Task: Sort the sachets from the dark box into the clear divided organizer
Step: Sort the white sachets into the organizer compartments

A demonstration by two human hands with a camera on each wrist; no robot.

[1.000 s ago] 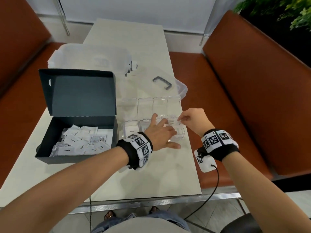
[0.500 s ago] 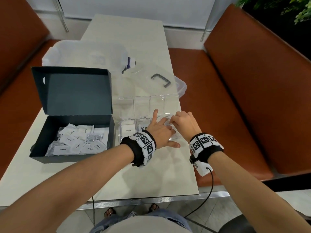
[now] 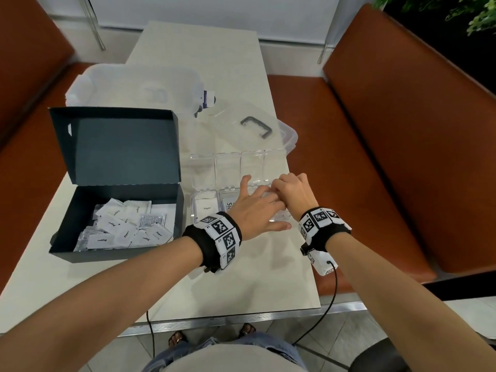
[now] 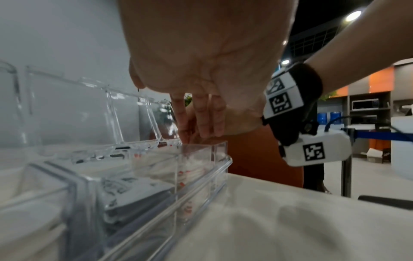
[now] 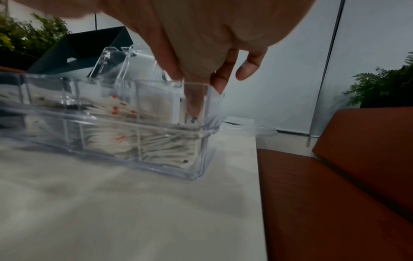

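The dark box [image 3: 107, 255] stands open at the left with several white sachets [image 3: 120, 226] inside. To its right is the clear divided organizer [image 3: 192, 210], its lids [image 3: 228, 167] tipped back. My left hand [image 3: 255, 208] lies flat on its middle compartments, fingers spread and straight. My right hand [image 3: 292, 194] points its fingers [image 5: 194, 102] straight down into the rightmost compartment [image 5: 170, 159], pressing on a sachet that stands against the end wall. A Sugar sachet [image 3: 206, 208] lies in the leftmost compartment. The left wrist view shows the stacked sachets through the organizer wall [image 4: 201, 176].
A translucent storage tub [image 3: 134, 87] sits behind the dark box. A clear lid with a grey handle [image 3: 256, 127] lies behind the organizer. Brown bench seats [image 3: 375, 157] flank the table. The table's right edge [image 3: 308, 251] runs just past the organizer.
My right hand, which pinched a sachet over the organizer's right end, has moved left and dipped its fingers into the rightmost compartment. My left hand has stayed on the organizer.
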